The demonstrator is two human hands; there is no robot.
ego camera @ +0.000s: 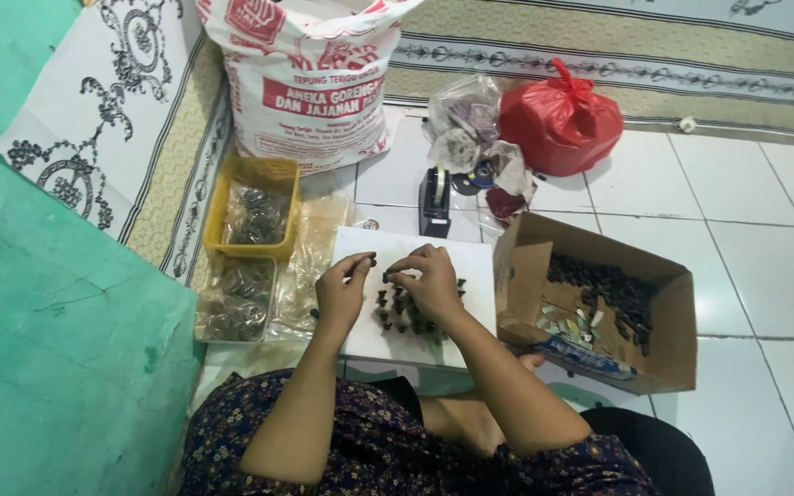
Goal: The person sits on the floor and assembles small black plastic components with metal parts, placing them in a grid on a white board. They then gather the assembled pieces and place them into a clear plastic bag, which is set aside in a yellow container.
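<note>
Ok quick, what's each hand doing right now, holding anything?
Left hand: fingers pinched on a small dark piece over the white board.
Right hand: fingertips pinched on a small dark piece.

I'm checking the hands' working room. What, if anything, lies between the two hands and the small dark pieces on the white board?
Nothing visible: the left hand and right hand sit directly over the small dark pieces on the white board.

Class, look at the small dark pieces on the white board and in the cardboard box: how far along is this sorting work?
Done: a small cluster of dark pieces stands on the white board. In hand: the left hand and right hand each pinch a piece above the cluster. Left: a large heap of dark pieces remains in the cardboard box.
</note>
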